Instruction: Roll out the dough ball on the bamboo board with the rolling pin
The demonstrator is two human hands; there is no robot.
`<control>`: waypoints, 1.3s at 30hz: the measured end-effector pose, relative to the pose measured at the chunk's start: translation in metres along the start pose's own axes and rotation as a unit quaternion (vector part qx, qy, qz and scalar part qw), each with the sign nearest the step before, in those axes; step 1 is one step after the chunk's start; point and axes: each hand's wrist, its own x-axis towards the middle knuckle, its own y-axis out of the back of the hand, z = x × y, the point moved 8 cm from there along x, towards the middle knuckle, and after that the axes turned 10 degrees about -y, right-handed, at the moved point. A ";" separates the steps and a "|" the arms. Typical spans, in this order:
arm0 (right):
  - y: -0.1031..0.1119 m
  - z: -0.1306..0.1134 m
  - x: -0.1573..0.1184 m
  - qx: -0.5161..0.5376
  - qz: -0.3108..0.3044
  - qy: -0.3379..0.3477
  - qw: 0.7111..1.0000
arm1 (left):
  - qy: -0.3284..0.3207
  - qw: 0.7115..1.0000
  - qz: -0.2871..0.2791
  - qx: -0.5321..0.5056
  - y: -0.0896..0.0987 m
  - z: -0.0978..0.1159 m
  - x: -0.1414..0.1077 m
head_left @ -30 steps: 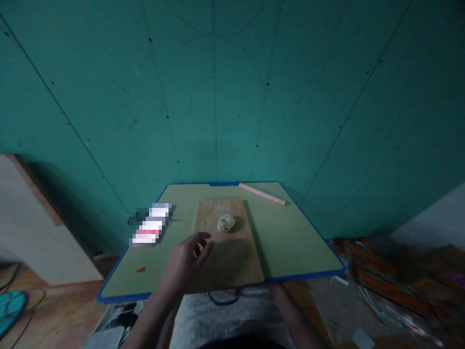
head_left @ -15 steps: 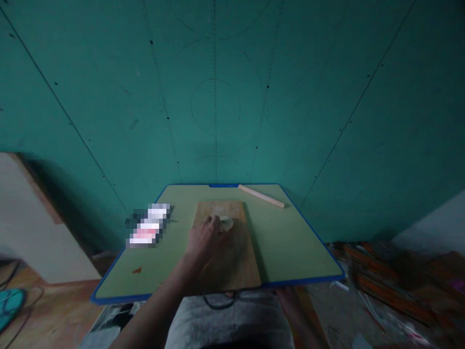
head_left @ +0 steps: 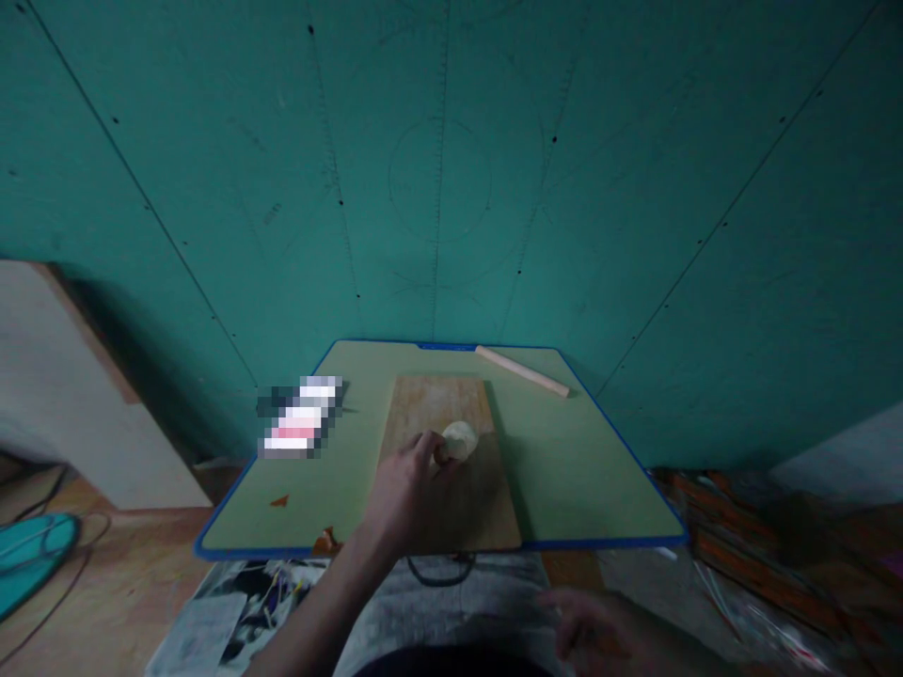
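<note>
My left hand reaches over the wooden cutting board, its thumb and fingers pinched on the near left edge of a pale round piece of dough. The piece looks disc-like and is tilted, with its far side showing past my fingertips. Whether it touches the board I cannot tell. Lower right, in front of the table's near edge, my right hand is dim and smeared by motion. No held thing can be made out in it.
A wooden rolling pin lies at the back right of the blue-edged table. A blurred-out object is at the left. Brown scraps lie near the front left edge. A green wall stands behind.
The dough, flat on the board before, is now tilted in my left fingers and nearer me. My right hand has come up into view from below the table edge. The view has shifted slightly.
</note>
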 end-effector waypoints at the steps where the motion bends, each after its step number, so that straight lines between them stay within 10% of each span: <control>1: 0.004 -0.012 0.009 0.004 0.005 -0.005 1.000 | 0.005 1.000 0.002 -0.014 -0.001 -0.003 0.001; 9: 0.032 -0.097 0.113 0.008 0.180 0.143 0.973 | 0.046 0.949 -0.009 -0.311 -0.011 -0.020 0.039; 16: 0.012 -0.141 0.185 0.028 0.161 0.197 0.967 | 0.072 0.948 -0.019 -0.310 -0.009 -0.022 0.056; 23: 0.014 -0.148 0.198 -0.062 0.132 0.189 0.971 | 0.060 0.957 -0.016 -0.284 0.014 -0.035 0.048; 30: -0.010 -0.151 0.188 -0.310 0.112 0.231 0.915 | 0.076 0.946 0.093 -0.301 0.029 -0.050 0.002; 39: -0.017 -0.212 0.224 -0.300 0.234 0.287 0.879 | 0.118 0.911 0.226 -0.324 0.028 -0.075 -0.020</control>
